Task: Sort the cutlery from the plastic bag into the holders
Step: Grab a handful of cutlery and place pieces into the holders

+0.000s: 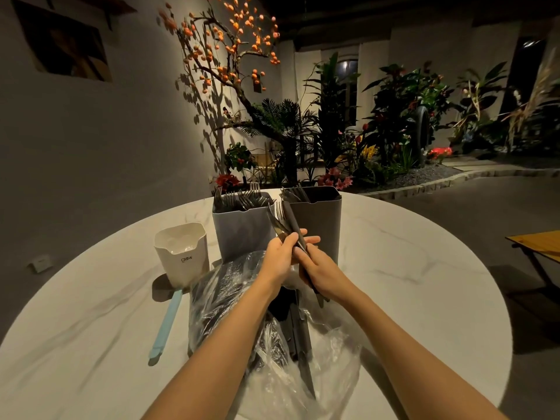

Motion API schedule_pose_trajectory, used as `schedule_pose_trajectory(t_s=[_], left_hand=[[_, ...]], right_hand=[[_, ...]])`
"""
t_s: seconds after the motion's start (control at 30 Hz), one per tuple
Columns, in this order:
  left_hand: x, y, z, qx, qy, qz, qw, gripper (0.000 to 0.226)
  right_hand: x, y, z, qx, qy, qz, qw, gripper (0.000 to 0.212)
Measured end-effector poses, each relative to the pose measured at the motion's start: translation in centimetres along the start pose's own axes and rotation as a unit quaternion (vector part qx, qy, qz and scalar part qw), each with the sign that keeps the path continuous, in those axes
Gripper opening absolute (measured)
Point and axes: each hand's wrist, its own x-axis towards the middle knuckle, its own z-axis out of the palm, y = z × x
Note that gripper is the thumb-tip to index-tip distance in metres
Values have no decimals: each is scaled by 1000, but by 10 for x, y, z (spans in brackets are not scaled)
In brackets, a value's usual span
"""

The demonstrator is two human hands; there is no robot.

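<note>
Both hands grip one bundle of cutlery [288, 230]: left hand [280, 257], right hand [318, 265]. Separate forks from knives first, then lower each into its holder [242, 234].

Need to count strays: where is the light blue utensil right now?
In the head view, the light blue utensil lies flat on the table, left of the plastic bag and in front of the white holder.

Orange-fruited branch [224, 47], leafy plants [394, 122], wooden table [536, 242].
</note>
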Motion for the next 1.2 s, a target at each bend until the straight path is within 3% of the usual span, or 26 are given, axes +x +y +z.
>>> schedule_pose_trajectory(t_s=[0.3, 0.43, 0.8, 0.93, 1.2], left_hand=[[-4, -1, -5, -33, -8, -4, 999, 32], [-5, -2, -4, -7, 14, 12, 1000, 33], [0, -5, -1, 18, 101, -8, 995, 27], [1, -7, -2, 32, 116, -11, 993, 27], [3, -8, -2, 52, 129, -2, 990, 28]], right_hand=[[-4, 1, -11, 140, -76, 44, 986, 42], [-3, 3, -12, 171, -70, 82, 979, 48], [4, 13, -13, 76, 70, 26, 994, 35], [3, 12, -19, 70, 18, 42, 996, 34], [8, 17, -14, -137, 29, 35, 989, 23]])
